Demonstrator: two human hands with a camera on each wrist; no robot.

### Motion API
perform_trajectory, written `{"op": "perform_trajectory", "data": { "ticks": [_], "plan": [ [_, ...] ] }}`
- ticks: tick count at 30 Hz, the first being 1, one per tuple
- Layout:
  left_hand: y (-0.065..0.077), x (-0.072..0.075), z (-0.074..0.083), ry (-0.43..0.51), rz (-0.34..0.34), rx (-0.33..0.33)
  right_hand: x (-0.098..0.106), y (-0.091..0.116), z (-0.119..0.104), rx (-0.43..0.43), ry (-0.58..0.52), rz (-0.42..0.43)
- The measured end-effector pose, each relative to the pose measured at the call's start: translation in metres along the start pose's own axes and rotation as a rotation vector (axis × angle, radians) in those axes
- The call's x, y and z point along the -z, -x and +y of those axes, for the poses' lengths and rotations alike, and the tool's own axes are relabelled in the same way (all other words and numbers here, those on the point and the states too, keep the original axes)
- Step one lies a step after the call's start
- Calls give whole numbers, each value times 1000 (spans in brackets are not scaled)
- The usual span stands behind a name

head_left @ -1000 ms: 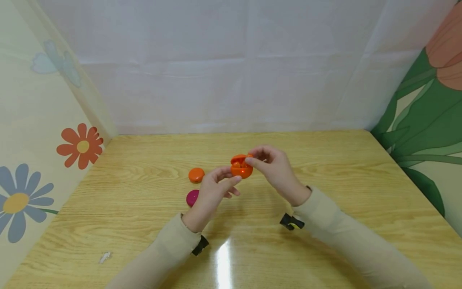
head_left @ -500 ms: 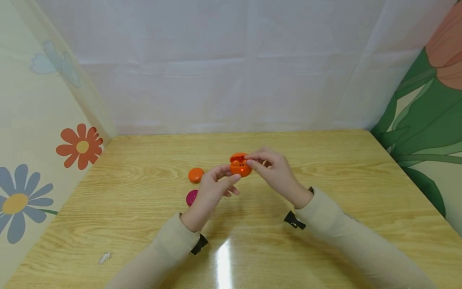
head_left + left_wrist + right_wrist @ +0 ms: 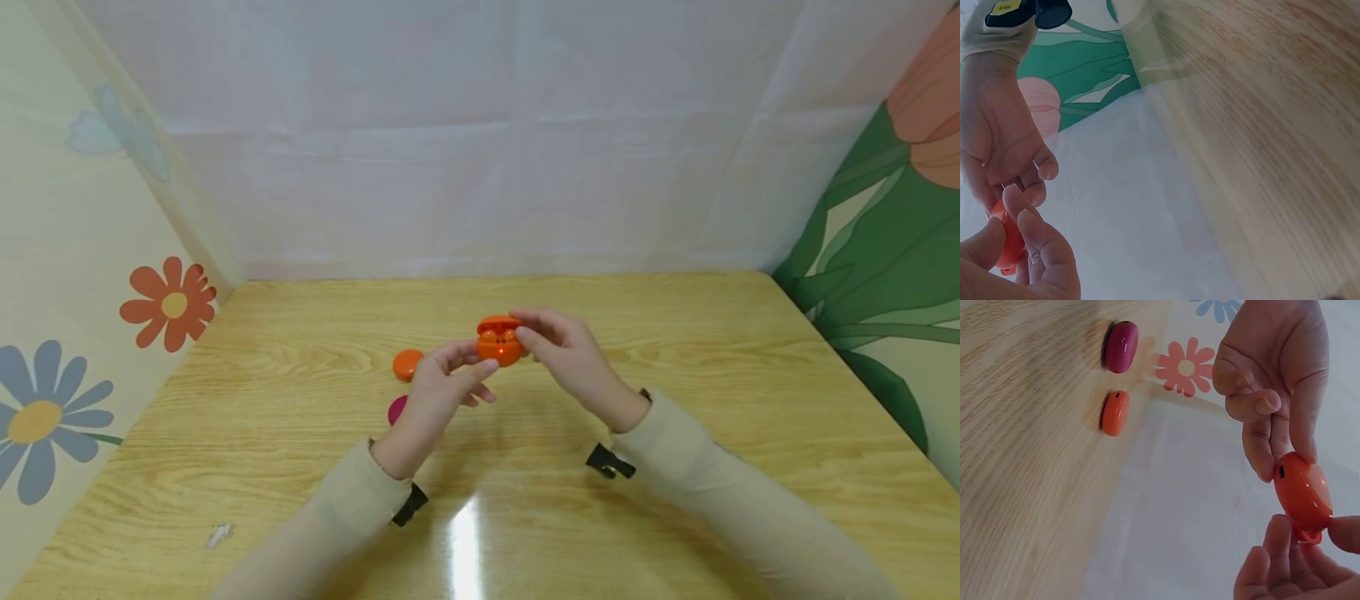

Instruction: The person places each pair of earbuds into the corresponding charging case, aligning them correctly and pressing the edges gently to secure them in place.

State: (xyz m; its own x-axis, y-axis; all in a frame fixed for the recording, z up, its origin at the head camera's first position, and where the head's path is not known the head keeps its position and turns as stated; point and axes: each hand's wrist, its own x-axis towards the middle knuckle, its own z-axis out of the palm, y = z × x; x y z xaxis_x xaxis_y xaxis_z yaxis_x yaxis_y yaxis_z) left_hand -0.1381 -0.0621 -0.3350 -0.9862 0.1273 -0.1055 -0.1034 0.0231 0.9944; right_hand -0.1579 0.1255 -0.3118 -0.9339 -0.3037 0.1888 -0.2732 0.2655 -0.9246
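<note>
An orange earbud case (image 3: pixel 501 349) is held above the table with its lid up. In the head view, rounded orange earbuds show in its seats. My left hand (image 3: pixel 437 393) grips the case's left side between thumb and fingers. At the right end, my right hand (image 3: pixel 573 358) pinches the case, forefinger at the lid and thumb at the front edge. In the right wrist view the case (image 3: pixel 1302 490) is seen from its rounded underside, with a small dark port. Fingers hide much of the case (image 3: pixel 1012 244) in the left wrist view.
A closed orange case (image 3: pixel 408 364) lies on the wooden table (image 3: pixel 300 467) left of my hands. A magenta case (image 3: pixel 397 410) is nearer, partly hidden by my left hand. A white cloth (image 3: pixel 480 167) hangs behind the table. Torn white scrap (image 3: pixel 218 535) lies at front left.
A second ago my right hand pinched an orange earbud above the case's right side; the earbud now sits in the case. My right fingers have shifted onto the lid and edge.
</note>
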Motion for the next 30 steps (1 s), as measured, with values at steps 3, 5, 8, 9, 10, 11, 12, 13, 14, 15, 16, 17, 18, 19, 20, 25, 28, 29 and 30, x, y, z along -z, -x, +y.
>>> {"op": "perform_trajectory", "data": {
  "ticks": [3,5,8,9,10,11,12,13,14,15,16,17,18,19,20,25,28,29,30],
  "plan": [
    [0,1,1,-1,-5,-1,0,0,0,1,-6,4],
    [0,1,0,-1,-6,-1,-1,0,1,4,-10,8],
    [0,2,0,-2,-5,-1,-1,0,2,14,-12,16],
    [0,1,0,-3,-4,-1,-1,0,2,18,-12,20],
    [0,1,0,-2,-3,-1,-1,0,2,20,-10,24],
    [0,1,0,-1,-1,1,-1,1,2,22,-8,31],
    [0,1,1,1,1,1,-1,1,2,26,-11,34],
    [0,1,1,4,4,3,-2,1,2,27,-15,37],
    [0,0,1,7,6,4,-2,1,1,30,-22,40],
    [0,0,1,9,6,5,-2,2,1,32,-26,43],
    [0,0,1,12,7,8,-2,2,1,31,-33,43],
    [0,0,1,14,8,11,-2,2,1,32,-37,44],
    [-1,0,1,14,8,12,-3,2,1,34,-44,43],
    [-1,0,1,15,6,16,-3,2,2,35,-47,43],
    [-1,0,2,15,5,19,-2,2,2,40,-46,43],
    [-2,3,2,9,1,29,-2,1,4,68,-37,49],
    [-3,5,3,2,0,34,-3,0,6,73,-38,36],
    [-3,5,4,2,0,37,-4,-1,7,70,-40,24],
    [-3,6,4,-2,-2,33,-4,-2,8,67,-39,12]
  ]
}}
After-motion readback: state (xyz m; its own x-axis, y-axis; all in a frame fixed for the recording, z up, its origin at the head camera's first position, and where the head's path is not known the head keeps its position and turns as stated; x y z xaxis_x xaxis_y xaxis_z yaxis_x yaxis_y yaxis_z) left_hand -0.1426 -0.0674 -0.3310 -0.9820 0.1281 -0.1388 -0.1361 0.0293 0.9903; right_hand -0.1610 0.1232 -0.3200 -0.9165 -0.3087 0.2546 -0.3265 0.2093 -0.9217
